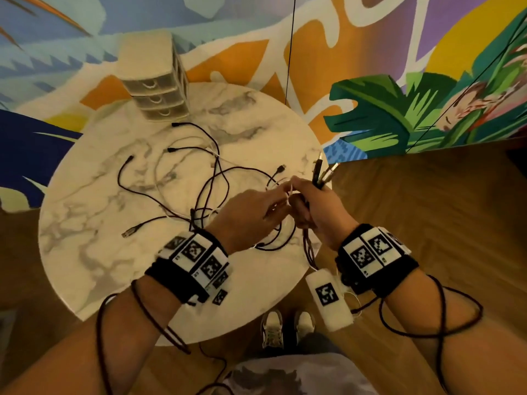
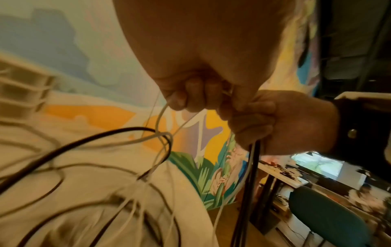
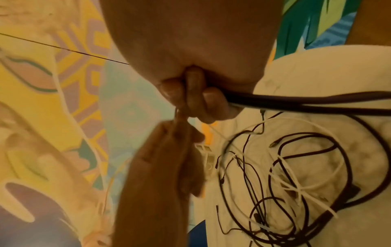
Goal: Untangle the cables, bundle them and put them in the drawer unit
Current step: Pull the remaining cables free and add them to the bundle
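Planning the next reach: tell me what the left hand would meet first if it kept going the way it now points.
The left hand points right, at the right hand, and their fingertips already look to meet around a white cable. So it would meet the right hand's grip on the dark cable bundle first, though depth is unclear.

1. Head view: warm, moderately dim indoor light. The marble table [image 1: 85, 252] is the brightest surface, evenly lit with no hard glare.
2. Shadows there are soft and faint; the tangled cables [image 1: 199, 181] barely cast any.
3. Strong wide-angle bend: the mural wall [image 1: 370, 38] and wood floor [image 1: 427, 209] curve toward the edges. Overall soft and compression-smeared.
4. Left wrist view: yellow cast, the left hand [image 2: 190, 58] is close and out of focus, cables streaked by motion blur. A bright window [image 2: 317, 163] at right is blown out.
5. Right wrist view: the left hand [image 3: 160, 167] is heavily motion-blurred; the white cable [image 3: 296, 183] strands on the table are reasonably sharp.
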Available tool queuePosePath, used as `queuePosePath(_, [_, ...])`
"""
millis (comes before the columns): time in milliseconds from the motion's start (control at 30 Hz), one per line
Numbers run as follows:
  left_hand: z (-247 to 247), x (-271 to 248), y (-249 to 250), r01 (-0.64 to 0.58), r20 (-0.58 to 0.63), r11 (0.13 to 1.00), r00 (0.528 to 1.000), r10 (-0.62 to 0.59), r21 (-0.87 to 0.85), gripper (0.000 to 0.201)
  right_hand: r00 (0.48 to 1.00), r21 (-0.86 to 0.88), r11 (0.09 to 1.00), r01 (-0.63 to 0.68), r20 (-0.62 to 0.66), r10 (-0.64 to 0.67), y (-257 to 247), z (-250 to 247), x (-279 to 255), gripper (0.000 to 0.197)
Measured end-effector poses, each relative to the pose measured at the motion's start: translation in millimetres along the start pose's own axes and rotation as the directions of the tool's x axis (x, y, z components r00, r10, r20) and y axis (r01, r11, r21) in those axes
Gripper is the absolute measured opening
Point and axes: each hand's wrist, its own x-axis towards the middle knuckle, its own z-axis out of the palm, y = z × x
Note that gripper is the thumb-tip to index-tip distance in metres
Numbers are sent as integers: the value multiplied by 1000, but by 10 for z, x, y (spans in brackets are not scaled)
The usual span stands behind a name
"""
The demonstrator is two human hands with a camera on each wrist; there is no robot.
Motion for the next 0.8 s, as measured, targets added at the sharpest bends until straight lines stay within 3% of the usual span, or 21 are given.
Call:
queuePosePath(100, [118, -149, -307, 198, 40, 978, 980, -195, -65, 23, 996, 74, 997, 4, 86, -10, -39, -22, 41, 33])
queuePosePath(200, [78, -226, -642, 291, 11, 941, 955, -297, 173, 27, 993, 119, 991, 54, 102, -66, -150, -23, 44, 33])
queuePosePath(267, [-75, -190, -816, 309, -115, 912, 951, -289, 269, 29, 988, 144, 984, 109, 93, -123, -293, -21, 68, 34])
queuePosePath(400, [-426, -58, -1010, 294, -368, 890, 916, -158, 349, 30, 970, 221, 949, 225, 37, -239, -580, -99, 156, 35])
queuePosePath(500, [-277, -103, -1107, 404, -223, 805, 914, -339, 434, 30, 965, 230, 940, 252, 8, -261, -588, -151, 198, 35])
queuePosePath(533, [-238, -142, -1175, 458, -192, 777, 888, -417, 432, 31, 963, 233, 937, 261, -2, -268, -572, -177, 203, 35])
queuePosePath(600, [-321, -193, -1327, 559, -255, 754, 829, -498, 346, 30, 956, 263, 921, 287, -17, -293, -594, -261, 215, 33])
queuePosePath(700, [-585, -222, -1484, 563, -475, 779, 784, -399, 276, 28, 944, 269, 906, 328, -50, -327, -677, -448, 244, 33])
queuePosePath(800, [-597, -258, -1550, 618, -394, 750, 766, -507, 236, 33, 951, 279, 909, 310, -98, -294, -616, -560, 307, 34])
